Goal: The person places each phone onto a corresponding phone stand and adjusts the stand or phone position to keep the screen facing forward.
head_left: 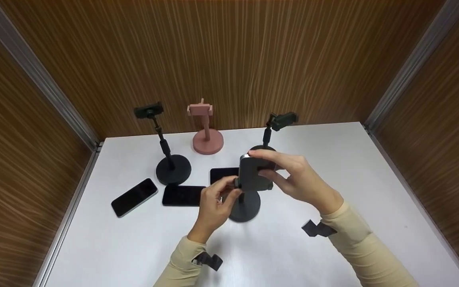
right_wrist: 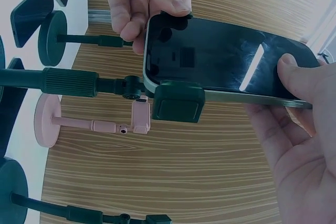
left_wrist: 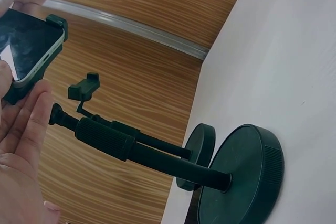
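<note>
A smartphone (head_left: 253, 175) is held up above the table at a black phone stand's clamp (right_wrist: 178, 100). One clamp arm laps over the phone's lower long edge in the right wrist view. My right hand (head_left: 299, 181) grips the phone's outer end, its thumb on the screen and its fingers behind. At the other end my left hand (head_left: 215, 203) pinches the clamp's opposite arm, beside the phone's edge. The stand's round base (head_left: 245, 209) rests on the table, below the phone, and its pole (left_wrist: 173, 169) rises to the clamp.
Behind stand a black phone stand (head_left: 173, 169) at left, a pink one (head_left: 208, 141) in the middle and another black one (head_left: 284, 120) at right. Phones lie on the white table: one at far left (head_left: 134, 197), one near my left hand (head_left: 183, 195), another (head_left: 223, 173) partly hidden.
</note>
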Tool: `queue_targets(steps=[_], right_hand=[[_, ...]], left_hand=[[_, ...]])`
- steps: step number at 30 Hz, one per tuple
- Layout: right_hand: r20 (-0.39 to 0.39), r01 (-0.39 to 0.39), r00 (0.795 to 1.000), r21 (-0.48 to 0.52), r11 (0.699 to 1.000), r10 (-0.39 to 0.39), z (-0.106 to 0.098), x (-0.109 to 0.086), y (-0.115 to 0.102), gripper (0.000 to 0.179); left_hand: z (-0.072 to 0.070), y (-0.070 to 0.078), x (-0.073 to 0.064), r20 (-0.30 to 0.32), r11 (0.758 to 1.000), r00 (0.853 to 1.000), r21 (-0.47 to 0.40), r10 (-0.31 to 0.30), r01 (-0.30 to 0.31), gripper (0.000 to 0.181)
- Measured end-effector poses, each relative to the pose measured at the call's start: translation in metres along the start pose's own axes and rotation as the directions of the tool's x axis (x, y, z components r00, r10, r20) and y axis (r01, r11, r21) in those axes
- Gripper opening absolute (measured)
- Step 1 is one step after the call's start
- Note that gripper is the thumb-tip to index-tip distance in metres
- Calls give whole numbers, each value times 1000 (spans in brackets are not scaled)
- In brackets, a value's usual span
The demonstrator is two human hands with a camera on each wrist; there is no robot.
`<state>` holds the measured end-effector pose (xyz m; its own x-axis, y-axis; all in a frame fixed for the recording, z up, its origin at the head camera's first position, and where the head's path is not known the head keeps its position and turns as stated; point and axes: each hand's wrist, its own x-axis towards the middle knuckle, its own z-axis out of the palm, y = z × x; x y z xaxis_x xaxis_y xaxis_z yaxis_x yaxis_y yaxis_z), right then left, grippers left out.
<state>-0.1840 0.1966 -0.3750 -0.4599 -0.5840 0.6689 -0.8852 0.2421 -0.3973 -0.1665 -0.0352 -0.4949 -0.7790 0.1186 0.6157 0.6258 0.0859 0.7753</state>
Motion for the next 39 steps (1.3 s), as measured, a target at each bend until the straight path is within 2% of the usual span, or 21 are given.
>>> queue_targets(steps=[6, 13, 23, 39], right_hand=[[-9, -5, 1000, 22, 1000, 5, 5, -3, 4, 57], [4, -26, 1000, 34, 999, 26, 10, -7, 6, 58], [6, -37, 999, 46, 998, 37, 13, -13, 8, 57], [3, -15, 1000, 10, 1000, 15, 20, -21, 11, 59]], left_hand=[[-2, -1, 0, 4, 1000, 1000, 2, 12, -12, 23], [-2, 0, -1, 6, 1000, 1000, -3, -8, 8, 23], [0, -1, -1, 0, 1000, 1000, -2, 26, -26, 23], [0, 0, -1, 0, 1000, 1000, -4, -5, 5, 25]])
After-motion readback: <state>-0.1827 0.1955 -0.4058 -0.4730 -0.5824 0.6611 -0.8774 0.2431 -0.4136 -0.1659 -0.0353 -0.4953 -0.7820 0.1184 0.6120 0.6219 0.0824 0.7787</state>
